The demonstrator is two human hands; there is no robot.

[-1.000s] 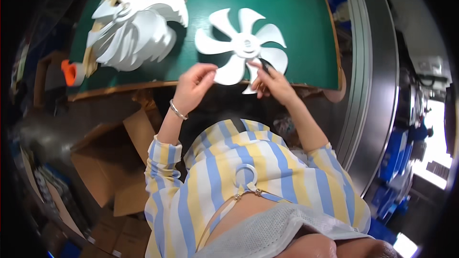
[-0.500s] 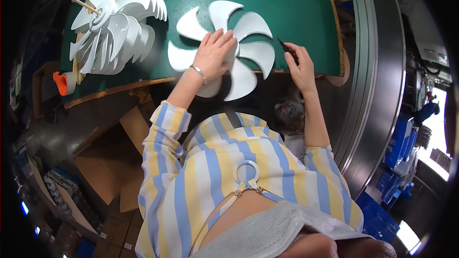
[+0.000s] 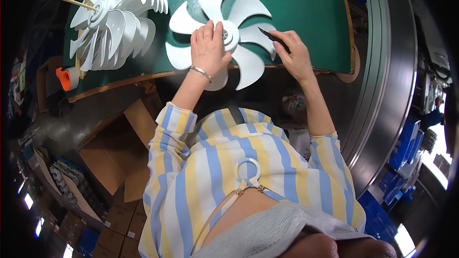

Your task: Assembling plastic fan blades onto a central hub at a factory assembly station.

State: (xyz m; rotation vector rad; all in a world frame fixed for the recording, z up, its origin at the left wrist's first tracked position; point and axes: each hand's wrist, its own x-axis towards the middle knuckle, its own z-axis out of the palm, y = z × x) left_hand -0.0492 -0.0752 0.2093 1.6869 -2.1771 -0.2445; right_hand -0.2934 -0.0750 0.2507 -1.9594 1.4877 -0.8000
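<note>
Green and wood-edged, the table (image 3: 306, 0) before me carries a stack of white fans (image 3: 114, 26) at left and, toward the near edge, a single white fan (image 3: 233, 38). My left grip (image 3: 209, 50) lies flattened and unclenched beside its hub; my right grip (image 3: 296, 56) clasps a pointed black tool (image 3: 267, 34), tip over one blade.
</note>
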